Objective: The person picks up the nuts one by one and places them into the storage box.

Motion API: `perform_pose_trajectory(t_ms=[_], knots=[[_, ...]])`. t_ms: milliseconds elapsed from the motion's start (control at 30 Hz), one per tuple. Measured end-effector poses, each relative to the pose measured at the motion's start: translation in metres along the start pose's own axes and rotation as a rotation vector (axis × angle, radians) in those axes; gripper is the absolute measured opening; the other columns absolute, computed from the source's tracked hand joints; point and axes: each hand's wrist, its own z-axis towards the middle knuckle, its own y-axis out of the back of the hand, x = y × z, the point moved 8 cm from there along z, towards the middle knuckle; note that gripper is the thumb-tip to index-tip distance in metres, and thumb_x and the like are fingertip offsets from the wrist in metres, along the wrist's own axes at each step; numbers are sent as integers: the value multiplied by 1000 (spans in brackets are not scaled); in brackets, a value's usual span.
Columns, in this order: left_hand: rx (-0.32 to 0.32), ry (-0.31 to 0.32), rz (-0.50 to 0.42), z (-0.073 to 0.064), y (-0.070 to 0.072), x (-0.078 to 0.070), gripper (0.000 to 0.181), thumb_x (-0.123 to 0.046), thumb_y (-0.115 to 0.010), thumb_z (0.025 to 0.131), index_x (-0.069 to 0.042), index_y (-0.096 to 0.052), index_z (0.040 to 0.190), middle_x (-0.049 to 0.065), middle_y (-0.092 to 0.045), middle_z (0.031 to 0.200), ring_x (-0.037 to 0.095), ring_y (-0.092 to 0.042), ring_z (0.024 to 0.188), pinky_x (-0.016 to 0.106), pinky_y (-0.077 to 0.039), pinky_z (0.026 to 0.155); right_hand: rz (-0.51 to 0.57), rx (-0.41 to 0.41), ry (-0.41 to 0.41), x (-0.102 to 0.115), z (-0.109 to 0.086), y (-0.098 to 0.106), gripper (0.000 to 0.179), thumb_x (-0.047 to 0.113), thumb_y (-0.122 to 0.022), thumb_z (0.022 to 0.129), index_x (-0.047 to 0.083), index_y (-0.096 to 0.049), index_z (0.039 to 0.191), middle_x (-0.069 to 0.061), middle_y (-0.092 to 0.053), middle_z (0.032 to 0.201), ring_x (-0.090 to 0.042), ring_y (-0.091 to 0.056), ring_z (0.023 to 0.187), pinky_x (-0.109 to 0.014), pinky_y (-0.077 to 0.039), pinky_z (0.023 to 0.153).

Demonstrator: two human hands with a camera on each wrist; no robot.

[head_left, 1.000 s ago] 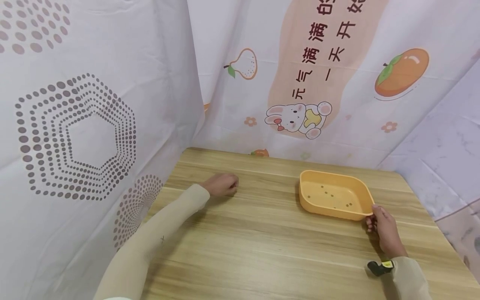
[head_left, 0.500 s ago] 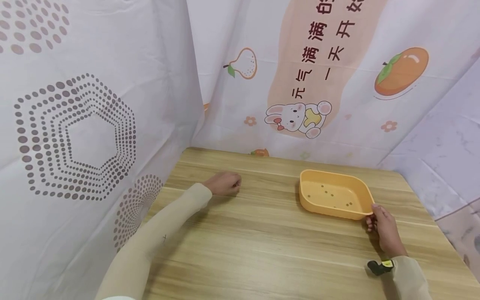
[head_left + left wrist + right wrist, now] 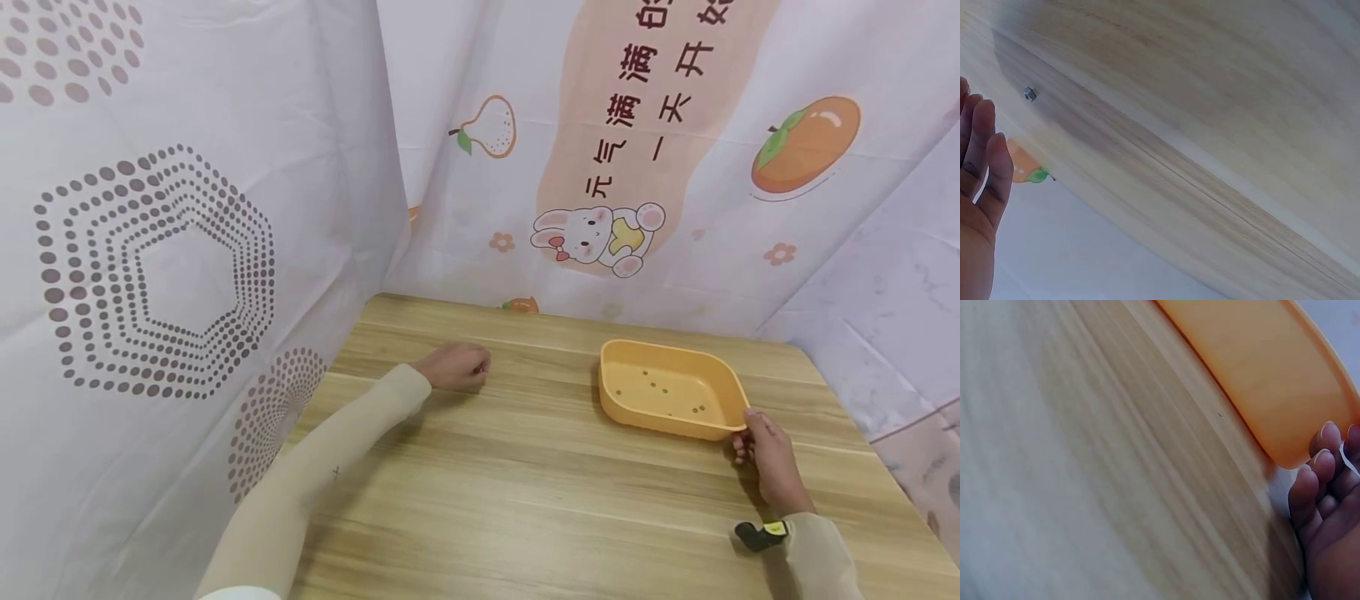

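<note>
My left hand point(image 3: 454, 366) is low over the left part of the wooden table, its fingers bent. In the left wrist view its fingers point(image 3: 999, 169) curve loosely, and a small metal nut point(image 3: 1029, 94) lies just beyond the fingertips; the thumb is out of frame. I cannot tell whether thumb and forefinger pinch anything. At the right, my right hand point(image 3: 772, 458) grips the near right corner of an orange-yellow plastic tray point(image 3: 660, 423), thumb over the rim and fingers below it. Several small dark pieces point(image 3: 653, 385) lie scattered on the tray's floor.
The wooden table point(image 3: 525, 500) meets a printed curtain point(image 3: 465, 217) at the back. Another curtain point(image 3: 187, 292) hangs along the left side. On my right wrist sits a black device point(image 3: 760, 536) with a yellow label.
My left hand has shifted slightly to the right over the table. The right hand and the tray have stayed in place.
</note>
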Motion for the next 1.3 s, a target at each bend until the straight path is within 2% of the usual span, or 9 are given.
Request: perform_pose_trajectory(t_ms=[333,633,967,1300], knots=[[0,7,12,6,1,-5,10,-16,-60,100,-19,-64,91,-9,-59,84,7,-54,72,23,-48,64,-11,4,2,1,-1,-1,33,39,-47,110,18,-59,88,4,-56,71,-8,-53,63,-22,-50,54],[-5,-27,4,12,2,-11,13,-14,-60,99,-19,-63,88,-8,-58,83,7,-53,72,22,-48,63,-2,0,-20,-2,-1,1,34,38,-46,110,17,-59,87,4,-57,70,-8,-53,62,-23,-51,54],[-4,-43,27,21,-2,-17,12,-15,-59,100,-18,-65,90,-9,-58,83,6,-53,72,21,-47,63,11,-4,-15,0,-1,-1,34,37,-47,110,17,-60,86,3,-57,70,-8,-54,62,-22,-50,54],[-17,-86,51,30,-5,-24,10,-15,-61,99,-17,-66,90,-9,-60,84,4,-53,71,18,-46,63,0,1,-20,-4,1,3,34,37,-46,110,16,-59,88,3,-56,71,-9,-53,63,-23,-50,55]])
